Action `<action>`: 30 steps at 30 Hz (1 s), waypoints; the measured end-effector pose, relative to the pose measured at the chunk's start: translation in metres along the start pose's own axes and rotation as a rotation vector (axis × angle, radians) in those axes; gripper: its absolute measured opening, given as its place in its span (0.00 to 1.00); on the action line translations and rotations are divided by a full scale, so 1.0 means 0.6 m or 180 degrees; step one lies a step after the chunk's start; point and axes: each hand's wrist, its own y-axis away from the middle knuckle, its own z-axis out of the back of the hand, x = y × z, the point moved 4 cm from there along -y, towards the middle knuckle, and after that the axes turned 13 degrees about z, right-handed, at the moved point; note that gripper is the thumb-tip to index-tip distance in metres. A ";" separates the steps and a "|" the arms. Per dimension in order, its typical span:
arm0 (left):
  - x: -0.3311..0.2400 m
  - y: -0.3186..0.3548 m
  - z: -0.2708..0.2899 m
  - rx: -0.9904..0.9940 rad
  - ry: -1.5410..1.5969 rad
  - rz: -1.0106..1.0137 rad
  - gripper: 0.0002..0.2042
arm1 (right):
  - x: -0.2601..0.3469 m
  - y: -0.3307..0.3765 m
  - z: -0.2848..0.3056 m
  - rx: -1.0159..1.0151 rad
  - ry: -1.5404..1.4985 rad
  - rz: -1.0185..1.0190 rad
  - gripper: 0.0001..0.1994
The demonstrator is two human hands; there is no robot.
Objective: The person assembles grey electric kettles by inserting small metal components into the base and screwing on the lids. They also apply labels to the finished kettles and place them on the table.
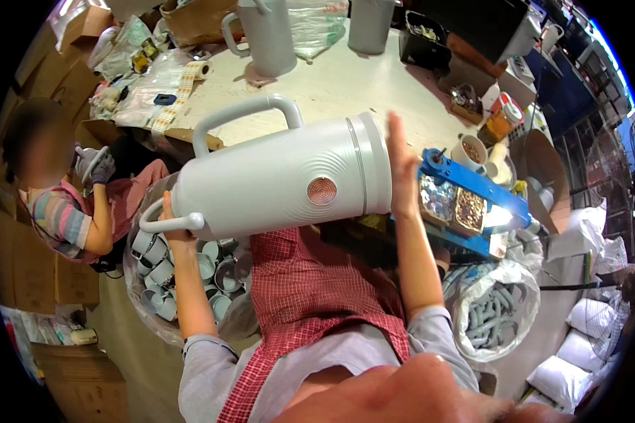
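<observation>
A large pale grey insulated jug [261, 176] lies sideways in the air before me, its looped side handle [243, 116] uppermost. Concentric rings surround a round copper-coloured badge [322, 190] near its wide right end. My left hand [169, 218] grips the narrower left end, beside a smaller curved grey piece [173, 223] there; the jug hides part of its fingers. Against the wide end, my right hand [403, 173] lies flat with its fingers stretched out. Whether its whole palm touches the jug cannot be seen.
Two grey jugs stand on the white table [331, 77]. A blue metal fixture [473, 183] with trays of small parts is at my right. Below are a bag of grey cups [219, 307] and a bag of grey handles [490, 314]. A co-worker [85, 190] sits at the left.
</observation>
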 end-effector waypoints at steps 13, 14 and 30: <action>-0.279 -0.064 -0.156 0.0377 -0.3130 -0.3467 0.20 | -0.209 0.012 -0.054 0.0045 -0.0211 -0.2278 0.29; -0.320 -0.104 -0.188 0.0317 -0.3273 -0.3522 0.19 | -0.192 -0.006 -0.060 -0.0030 0.0335 -0.1589 0.27; -0.334 -0.583 -0.381 -0.0530 -0.5259 -0.3955 0.18 | -0.128 -0.544 0.182 -0.0830 0.2961 0.1068 0.32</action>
